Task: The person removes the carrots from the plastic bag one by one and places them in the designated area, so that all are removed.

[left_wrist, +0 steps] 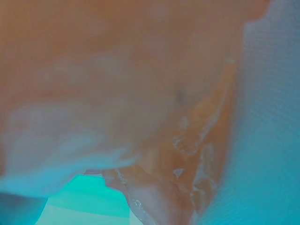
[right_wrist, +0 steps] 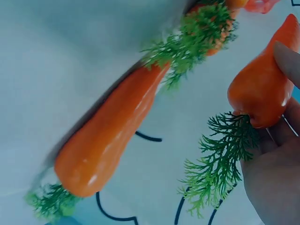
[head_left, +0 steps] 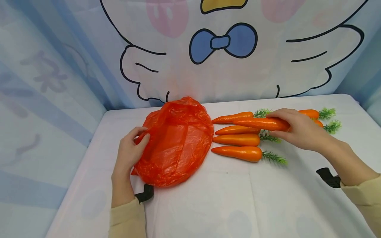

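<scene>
My left hand pinches the left edge of a red plastic bag, which lies puffed up on the table. Blurred skin fills much of the left wrist view, with a crinkled strip of the bag beside it. With thumb and fingers, my right hand grips an orange toy carrot above the others, its tip pointing left toward the bag. In the right wrist view, the green fronds of the held carrot hang below the hand.
Several carrots lie in a rough column right of the bag, tips toward it. Two more, including a carrot partly behind my right hand, lie farther right. A cartoon-printed cloth stands behind the white table.
</scene>
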`<act>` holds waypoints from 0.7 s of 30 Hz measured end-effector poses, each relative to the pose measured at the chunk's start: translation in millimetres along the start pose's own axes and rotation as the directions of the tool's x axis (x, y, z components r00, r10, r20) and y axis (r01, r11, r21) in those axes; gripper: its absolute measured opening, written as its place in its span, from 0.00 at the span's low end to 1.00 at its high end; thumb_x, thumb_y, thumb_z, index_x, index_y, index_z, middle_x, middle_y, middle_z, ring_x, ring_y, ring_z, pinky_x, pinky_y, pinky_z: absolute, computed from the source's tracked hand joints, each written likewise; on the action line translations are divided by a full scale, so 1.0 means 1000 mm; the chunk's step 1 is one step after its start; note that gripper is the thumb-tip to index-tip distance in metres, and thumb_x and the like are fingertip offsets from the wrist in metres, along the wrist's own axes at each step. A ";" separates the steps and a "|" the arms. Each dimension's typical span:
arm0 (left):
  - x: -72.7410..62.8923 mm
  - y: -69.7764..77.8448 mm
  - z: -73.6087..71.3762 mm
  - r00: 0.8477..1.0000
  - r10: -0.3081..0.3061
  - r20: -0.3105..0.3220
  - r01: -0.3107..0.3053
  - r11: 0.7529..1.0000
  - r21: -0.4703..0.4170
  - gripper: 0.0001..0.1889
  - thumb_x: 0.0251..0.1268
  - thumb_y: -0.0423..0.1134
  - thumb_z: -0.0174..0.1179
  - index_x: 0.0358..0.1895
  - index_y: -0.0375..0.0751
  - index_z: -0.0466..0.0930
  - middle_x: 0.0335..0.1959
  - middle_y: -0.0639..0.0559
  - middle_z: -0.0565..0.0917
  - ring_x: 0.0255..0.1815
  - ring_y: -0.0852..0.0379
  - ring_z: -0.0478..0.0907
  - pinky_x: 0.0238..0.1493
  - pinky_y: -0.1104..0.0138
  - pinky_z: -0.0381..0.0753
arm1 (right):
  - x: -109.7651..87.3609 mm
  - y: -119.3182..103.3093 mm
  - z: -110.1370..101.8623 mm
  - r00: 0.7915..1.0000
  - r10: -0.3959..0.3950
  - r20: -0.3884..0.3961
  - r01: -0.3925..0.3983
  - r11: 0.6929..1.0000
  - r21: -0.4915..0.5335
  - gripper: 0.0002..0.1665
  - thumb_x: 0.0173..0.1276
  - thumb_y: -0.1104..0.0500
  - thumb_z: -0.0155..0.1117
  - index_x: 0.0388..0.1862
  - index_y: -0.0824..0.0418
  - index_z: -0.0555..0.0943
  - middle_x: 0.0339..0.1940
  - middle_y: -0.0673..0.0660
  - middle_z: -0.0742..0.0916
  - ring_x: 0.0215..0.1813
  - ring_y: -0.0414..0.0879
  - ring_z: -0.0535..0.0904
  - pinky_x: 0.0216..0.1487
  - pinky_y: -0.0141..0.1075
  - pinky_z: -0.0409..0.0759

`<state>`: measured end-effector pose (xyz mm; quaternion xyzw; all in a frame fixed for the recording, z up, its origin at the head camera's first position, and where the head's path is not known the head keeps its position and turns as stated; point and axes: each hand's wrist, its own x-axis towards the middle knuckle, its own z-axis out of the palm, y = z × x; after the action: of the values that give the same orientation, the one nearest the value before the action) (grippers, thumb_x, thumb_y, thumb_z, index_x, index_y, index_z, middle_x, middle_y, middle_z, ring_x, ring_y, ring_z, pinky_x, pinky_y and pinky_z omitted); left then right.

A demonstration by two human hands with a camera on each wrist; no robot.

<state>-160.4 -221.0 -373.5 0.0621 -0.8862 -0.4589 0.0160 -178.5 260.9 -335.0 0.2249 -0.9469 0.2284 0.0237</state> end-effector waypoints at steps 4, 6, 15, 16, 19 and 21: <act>-0.001 0.000 -0.001 1.000 0.017 -0.004 -0.017 1.000 0.007 0.18 0.76 0.43 0.55 0.65 0.45 0.75 0.63 0.43 0.77 0.62 0.43 0.72 0.57 0.49 0.80 | -0.004 0.011 -0.005 1.000 0.027 -0.001 -0.027 1.000 -0.016 0.30 0.61 0.64 0.76 0.62 0.64 0.78 0.54 0.62 0.82 0.49 0.56 0.77 0.50 0.55 0.77; -0.001 0.000 -0.001 1.000 0.024 -0.004 -0.023 1.000 0.008 0.18 0.77 0.42 0.55 0.65 0.45 0.76 0.63 0.43 0.77 0.62 0.43 0.72 0.58 0.49 0.80 | -0.006 0.016 -0.008 0.999 0.038 -0.006 -0.038 0.999 -0.025 0.30 0.61 0.65 0.76 0.62 0.64 0.78 0.55 0.62 0.82 0.49 0.56 0.77 0.50 0.56 0.77; 0.000 0.000 -0.002 1.000 0.022 0.004 -0.022 1.000 0.005 0.18 0.76 0.43 0.55 0.65 0.44 0.75 0.63 0.42 0.76 0.62 0.42 0.72 0.58 0.49 0.79 | -0.019 0.047 -0.012 0.996 0.073 -0.042 -0.074 0.997 -0.021 0.30 0.57 0.69 0.76 0.60 0.67 0.79 0.56 0.68 0.81 0.54 0.64 0.74 0.54 0.60 0.71; -0.001 0.000 -0.002 1.000 0.023 0.004 -0.023 1.000 0.007 0.18 0.76 0.43 0.55 0.65 0.44 0.75 0.63 0.42 0.76 0.62 0.42 0.72 0.58 0.49 0.79 | -0.020 0.050 -0.012 0.996 0.079 -0.041 -0.079 0.997 -0.016 0.30 0.57 0.69 0.76 0.60 0.67 0.78 0.57 0.69 0.81 0.55 0.64 0.74 0.55 0.61 0.70; -0.001 0.001 -0.002 1.000 0.014 0.005 -0.014 1.000 0.008 0.18 0.76 0.43 0.55 0.64 0.44 0.75 0.63 0.42 0.76 0.62 0.42 0.72 0.58 0.49 0.80 | -0.026 0.061 -0.012 0.995 0.090 -0.041 -0.091 0.996 -0.008 0.31 0.57 0.70 0.76 0.60 0.67 0.78 0.58 0.70 0.79 0.57 0.66 0.72 0.56 0.62 0.69; -0.001 0.001 -0.003 1.000 0.007 0.006 -0.007 1.000 0.008 0.18 0.76 0.43 0.55 0.64 0.45 0.75 0.63 0.42 0.76 0.62 0.42 0.72 0.58 0.49 0.80 | -0.030 0.067 -0.012 0.994 0.107 -0.040 -0.108 0.994 -0.019 0.31 0.57 0.70 0.75 0.60 0.67 0.77 0.59 0.71 0.78 0.58 0.68 0.71 0.56 0.64 0.68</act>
<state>-158.9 -222.3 -371.1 0.0576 -0.8883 -0.4554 0.0150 -181.5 332.0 -356.9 0.1691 -0.9594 0.2234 0.0320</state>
